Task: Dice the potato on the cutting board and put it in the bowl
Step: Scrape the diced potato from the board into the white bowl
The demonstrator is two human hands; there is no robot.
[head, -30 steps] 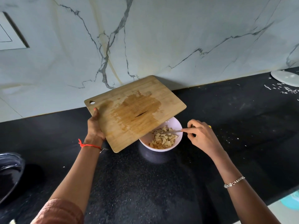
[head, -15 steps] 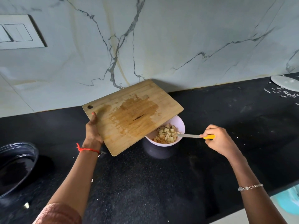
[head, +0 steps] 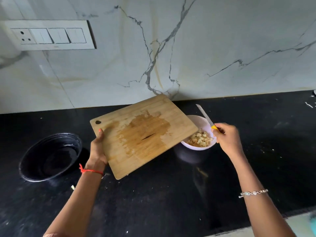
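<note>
My left hand [head: 97, 147] grips the left edge of the wooden cutting board [head: 142, 132] and holds it tilted above the black counter, its right corner over the white bowl [head: 198, 146]. The board carries a wet brown stain and no potato pieces. Diced potato [head: 200, 138] fills the bowl. My right hand [head: 227, 139] holds a yellow-handled knife [head: 206, 117] beside the bowl's right rim, blade pointing up and away towards the wall.
A black bowl [head: 49, 156] sits on the counter to the left. The marble wall carries a switch panel [head: 49, 35] at upper left. White scraps [head: 308, 104] lie at the far right of the black counter [head: 153, 202].
The knife blade has left the bowl and swung upward, from pointing left to pointing at the wall. The board stays tilted over the bowl in my left hand.
</note>
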